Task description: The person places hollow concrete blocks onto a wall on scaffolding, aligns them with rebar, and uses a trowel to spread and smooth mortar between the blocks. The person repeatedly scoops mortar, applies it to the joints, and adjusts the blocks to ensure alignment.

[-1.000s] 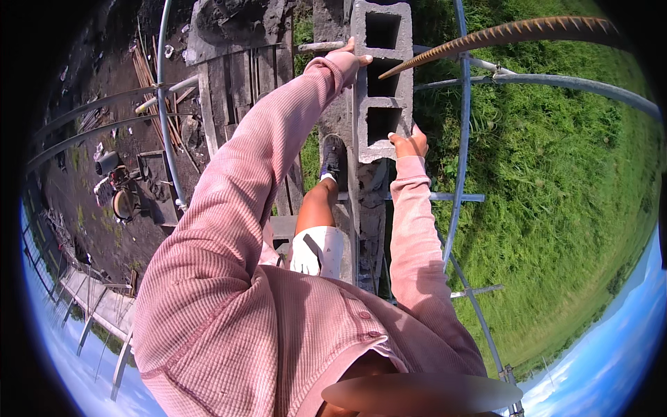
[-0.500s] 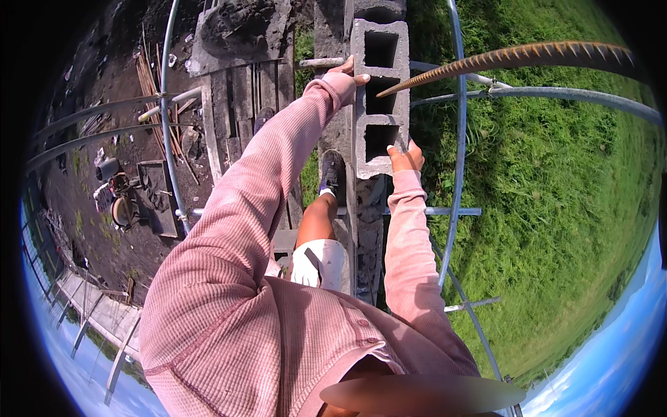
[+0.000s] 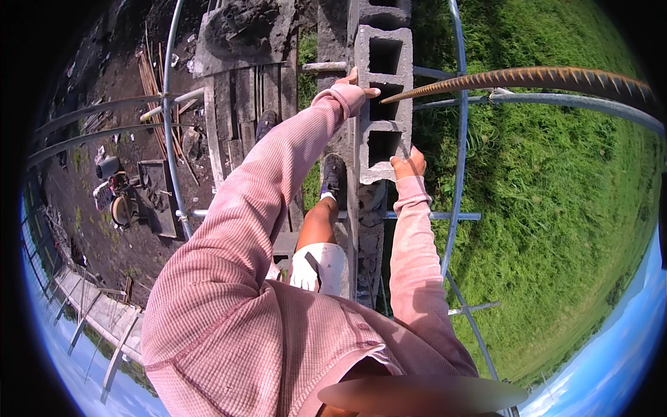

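A grey hollow concrete block (image 3: 385,126) with three openings lies lengthwise along the top of a narrow wall. My left hand (image 3: 358,85) grips its left side, the thumb reaching over the rim by the middle opening. At the near right corner, my right hand (image 3: 410,165) clasps the block, thumb on top; its other fingers are partly hidden beyond the side. A rusty ribbed steel bar (image 3: 514,78) reaches in from the right, its end over the middle opening. Whether the block rests fully on the wall I cannot tell.
Another concrete block (image 3: 383,15) sits just beyond. Metal scaffold pipes (image 3: 461,139) run on both sides, and wooden planks (image 3: 244,94) lie to the left. My shoe (image 3: 333,175) is beside the wall. Grass (image 3: 549,201) spreads below right; a wheelbarrow-like machine (image 3: 121,208) stands down left.
My left hand has slid slightly nearer along the block's side. The block and right hand appear a little lower in view, though the whole view has shifted slightly too.
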`<state>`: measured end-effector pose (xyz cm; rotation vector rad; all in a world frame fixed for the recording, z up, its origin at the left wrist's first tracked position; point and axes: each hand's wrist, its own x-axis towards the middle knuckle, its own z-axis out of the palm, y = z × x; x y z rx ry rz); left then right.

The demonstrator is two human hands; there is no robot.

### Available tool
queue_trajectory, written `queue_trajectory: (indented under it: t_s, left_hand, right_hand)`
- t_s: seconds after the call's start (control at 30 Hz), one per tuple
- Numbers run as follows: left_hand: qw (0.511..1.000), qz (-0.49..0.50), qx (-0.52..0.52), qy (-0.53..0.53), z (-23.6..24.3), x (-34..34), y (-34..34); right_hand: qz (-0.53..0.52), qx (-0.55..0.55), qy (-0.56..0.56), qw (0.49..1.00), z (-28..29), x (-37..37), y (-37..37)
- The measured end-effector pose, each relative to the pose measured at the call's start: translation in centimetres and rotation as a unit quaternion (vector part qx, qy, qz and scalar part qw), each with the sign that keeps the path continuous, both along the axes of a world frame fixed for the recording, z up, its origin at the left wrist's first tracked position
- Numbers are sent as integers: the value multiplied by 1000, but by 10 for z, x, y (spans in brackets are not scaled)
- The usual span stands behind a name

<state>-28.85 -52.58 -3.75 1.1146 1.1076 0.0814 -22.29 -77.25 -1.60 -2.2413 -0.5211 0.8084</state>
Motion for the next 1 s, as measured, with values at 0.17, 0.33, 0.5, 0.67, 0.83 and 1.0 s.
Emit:
queue_trajectory:
  t_s: [0.17, 0.33, 0.5, 0.67, 0.83, 1.0]
  left_hand:
    - [994, -41, 94, 38, -1, -2, -10]
    - [1000, 13, 10, -2, -27, -6, 5]
    - [998, -36, 44, 6, -70, -21, 31]
    - [998, 0, 51, 33, -101, -23, 45]
    - [997, -14, -5, 72, -103, -23, 48]
    - [995, 28, -96, 23, -51, -27, 21]
  right_hand:
    - [2, 24, -6, 1000, -8, -2, -2]
    - [-17, -86, 7, 996, -24, -6, 9]
    - [-45, -109, -13, 993, -22, -14, 17]
    - [-54, -125, 20, 990, -1, -12, 19]
    - [-46, -164, 63, 983, 6, -8, 17]
    - [-55, -94, 11, 994, -8, -13, 17]
